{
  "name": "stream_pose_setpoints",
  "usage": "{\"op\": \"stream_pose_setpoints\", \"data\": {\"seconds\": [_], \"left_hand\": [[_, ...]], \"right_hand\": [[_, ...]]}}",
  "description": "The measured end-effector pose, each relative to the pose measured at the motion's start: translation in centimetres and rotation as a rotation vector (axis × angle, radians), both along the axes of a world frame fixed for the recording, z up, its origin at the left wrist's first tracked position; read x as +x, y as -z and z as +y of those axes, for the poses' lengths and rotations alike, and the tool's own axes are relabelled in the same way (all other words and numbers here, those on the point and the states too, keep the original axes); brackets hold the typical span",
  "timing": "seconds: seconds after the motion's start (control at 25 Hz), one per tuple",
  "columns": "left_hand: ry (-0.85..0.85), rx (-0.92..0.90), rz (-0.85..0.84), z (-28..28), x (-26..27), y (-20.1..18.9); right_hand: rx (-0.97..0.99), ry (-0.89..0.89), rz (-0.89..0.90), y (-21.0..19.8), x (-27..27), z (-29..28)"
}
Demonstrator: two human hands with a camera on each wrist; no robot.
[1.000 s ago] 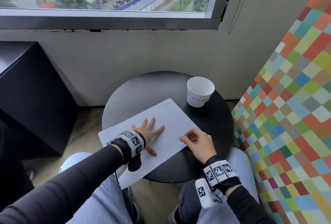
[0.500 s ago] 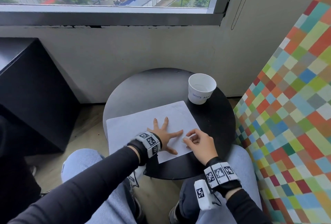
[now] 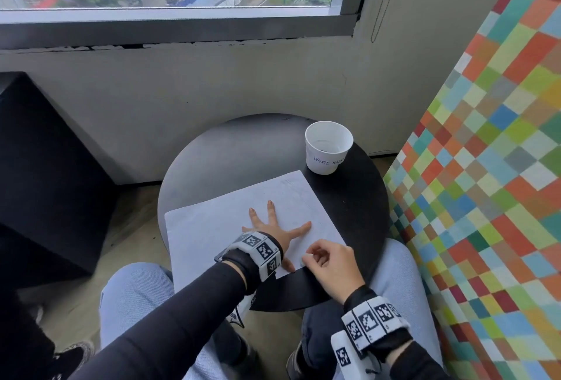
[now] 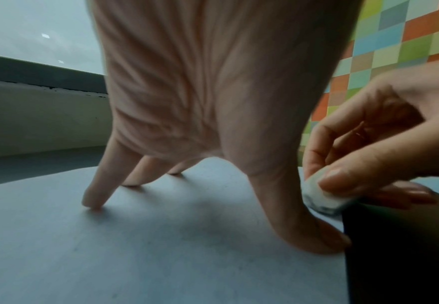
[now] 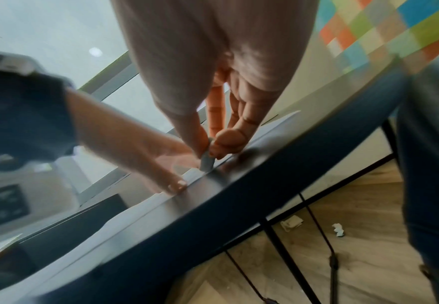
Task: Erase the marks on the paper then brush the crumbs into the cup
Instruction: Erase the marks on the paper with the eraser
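Round black table [image 3: 358,212] bears cup [image 3: 328,148], paper [image 3: 212,227] under spread left hand [image 3: 270,227]; right hand [image 3: 331,267] pinches eraser [image 4: 319,197].

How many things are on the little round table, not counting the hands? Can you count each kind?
White paper cups with writing: 1
White sheets of paper: 1
Small white erasers with grey smudges, pinched in the right hand: 1
Total: 3

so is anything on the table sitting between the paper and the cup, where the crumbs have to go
Nothing visible. Bare dark table lies between the paper and the cup. The left hand presses the sheet, and the right hand pinches the eraser at its near edge.
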State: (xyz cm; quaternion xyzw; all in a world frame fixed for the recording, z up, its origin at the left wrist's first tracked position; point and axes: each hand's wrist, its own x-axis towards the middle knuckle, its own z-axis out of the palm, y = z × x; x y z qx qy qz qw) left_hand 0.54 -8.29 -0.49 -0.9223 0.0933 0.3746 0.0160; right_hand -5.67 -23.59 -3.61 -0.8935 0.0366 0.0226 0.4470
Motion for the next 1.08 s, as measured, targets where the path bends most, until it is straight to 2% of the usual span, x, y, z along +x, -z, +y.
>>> {"op": "stream_pose_setpoints", "data": {"seconds": [0.16,0.32,0.4,0.56,0.64,0.72,0.92,1.04,1.08], "left_hand": [[-0.067,0.018,-0.007,-1.2,-0.3,-0.1],[-0.132,0.053,0.006,-2.4,-0.7,-0.5],[-0.126,0.086,0.007,-2.8,-0.8,-0.8],[0.061,0.159,-0.064,-2.7,-0.9,-1.0],[0.228,0.070,-0.127,-2.1,-0.3,-0.3],[0.340,-0.016,-0.101,-1.5,0.4,0.2],[0.360,0.029,-0.115,-1.6,0.7,0.2],[0.371,0.043,-0.125,-1.7,0.7,0.1],[0.366,0.043,-0.126,-1.7,0.8,0.1]], "right_hand": [[-0.019,0.041,-0.018,-0.3,1.5,-1.4],[-0.065,-0.102,0.018,-0.8,1.8,-1.7],[-0.064,-0.113,0.040,-0.9,2.2,-2.0],[-0.064,-0.129,0.062,-1.0,3.0,-2.8],[-0.062,-0.149,0.067,-1.1,3.1,-3.0],[-0.061,-0.123,0.048,-0.9,2.8,-3.0],[-0.069,-0.124,0.030,-0.6,1.9,-2.9],[-0.063,-0.027,0.007,-0.7,2.5,-3.7],[-0.061,-0.048,0.015,-0.8,2.2,-3.5]]}}
